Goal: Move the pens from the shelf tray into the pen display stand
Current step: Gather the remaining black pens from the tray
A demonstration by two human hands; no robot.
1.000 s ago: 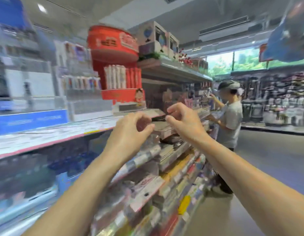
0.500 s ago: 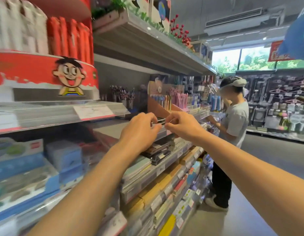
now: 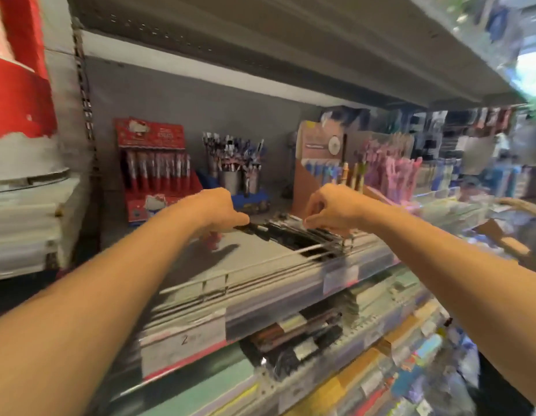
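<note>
Both hands have dropped from chest height onto the dark pens (image 3: 286, 232) in the shelf tray (image 3: 318, 250) at frame centre. Left hand (image 3: 214, 210) and right hand (image 3: 330, 208) each pinch a pen end, though blur hides the grip. Light, stiff, slick barrels: hold mid-barrel. Brown display stand (image 3: 318, 163) stands just behind.

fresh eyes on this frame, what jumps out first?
Two bare forearms reach in from the bottom corners; the left hand and right hand meet over a clear shelf tray of dark pens at the shelf's front edge, fingers curled down onto the pens, though blur hides the exact grip. Behind the left hand, a bright red cardboard pen display stand stands against the grey back panel.
</note>
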